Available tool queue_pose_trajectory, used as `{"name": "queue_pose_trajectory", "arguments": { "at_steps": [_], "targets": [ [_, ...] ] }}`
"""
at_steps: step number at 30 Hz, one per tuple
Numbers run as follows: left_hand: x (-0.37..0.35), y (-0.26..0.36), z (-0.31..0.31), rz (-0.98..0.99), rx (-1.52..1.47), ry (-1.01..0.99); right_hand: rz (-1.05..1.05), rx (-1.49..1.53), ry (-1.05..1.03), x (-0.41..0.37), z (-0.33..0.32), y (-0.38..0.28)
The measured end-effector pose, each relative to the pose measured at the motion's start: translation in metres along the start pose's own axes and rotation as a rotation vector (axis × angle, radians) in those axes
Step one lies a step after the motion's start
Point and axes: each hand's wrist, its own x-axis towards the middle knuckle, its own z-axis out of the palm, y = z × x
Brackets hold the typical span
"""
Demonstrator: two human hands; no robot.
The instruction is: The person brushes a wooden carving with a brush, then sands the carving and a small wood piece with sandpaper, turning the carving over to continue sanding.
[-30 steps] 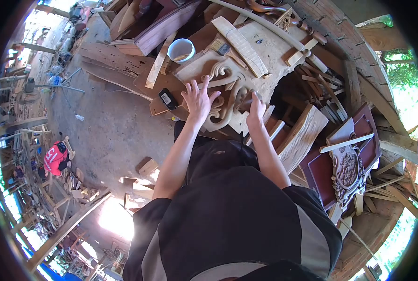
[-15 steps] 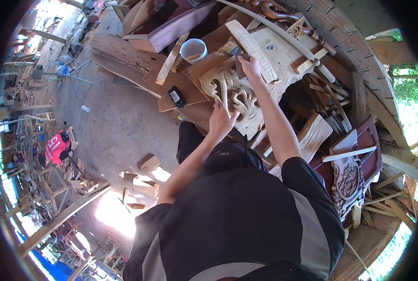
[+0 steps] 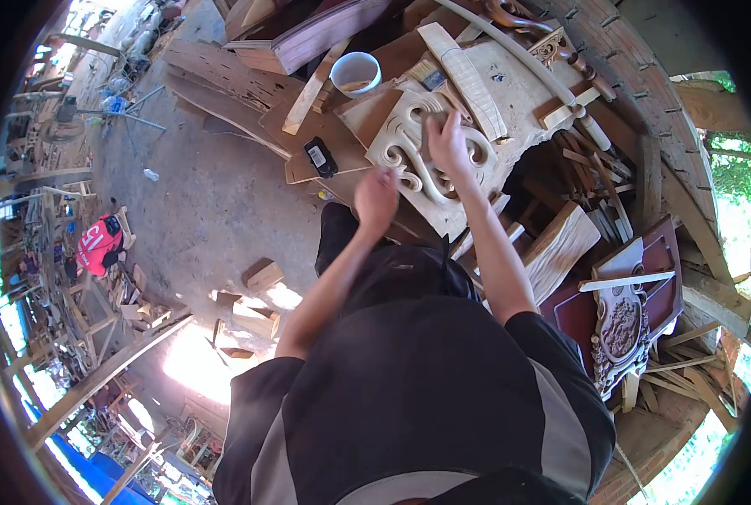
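A pale wood carving (image 3: 418,162) with scrolls and leaf shapes lies on the cluttered work surface in front of me. My right hand (image 3: 450,150) is over its upper middle, fingers closed on a small grey-brown piece that looks like sandpaper (image 3: 431,131), pressed to the carved relief. At the carving's left edge is my left hand (image 3: 377,200), its fingers curled in against the wood and slightly blurred. Just above the carving lies a flat brush (image 3: 427,74). A black device with a white label (image 3: 317,157) rests on a board to the left.
A white bucket (image 3: 356,72) stands behind the carving, beside wooden boards (image 3: 316,88). A curved wood piece (image 3: 464,80) lies to its right. Carved panels (image 3: 624,316) lean at the lower right. A person in a red shirt (image 3: 99,246) is far left on the concrete floor (image 3: 215,202).
The carving has turned and more of its scrollwork shows. My left hand has moved from on top of it to its left edge. My right hand has shifted slightly downward.
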Motion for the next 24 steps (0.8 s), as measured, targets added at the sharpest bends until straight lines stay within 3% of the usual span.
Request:
{"name": "queue_pose_trajectory", "arguments": {
  "at_steps": [1, 5, 7, 11, 17, 24],
  "targets": [
    [0.01, -0.005, -0.006, 0.036, -0.083, 0.182, 0.16, -0.048, -0.127, -0.012, -0.002, -0.002],
    [0.057, -0.03, -0.011, 0.14, -0.002, 0.283, 0.009, -0.215, -0.292, -0.041, 0.008, -0.016],
    [0.064, -0.03, -0.016, -0.142, -0.033, -0.011, 0.02, -0.199, -0.246, -0.046, 0.025, -0.013],
    [0.071, -0.048, -0.003, -0.213, -0.218, -0.04, -0.055, -0.21, -0.174, -0.047, 0.046, -0.015],
    [0.072, -0.056, 0.009, -0.185, -0.253, 0.044, -0.033, -0.286, -0.379, -0.038, 0.034, -0.023],
    [0.066, -0.041, -0.001, -0.259, -0.154, 0.007, 0.002, -0.293, -0.201, -0.044, 0.044, -0.021]
  ]
}}
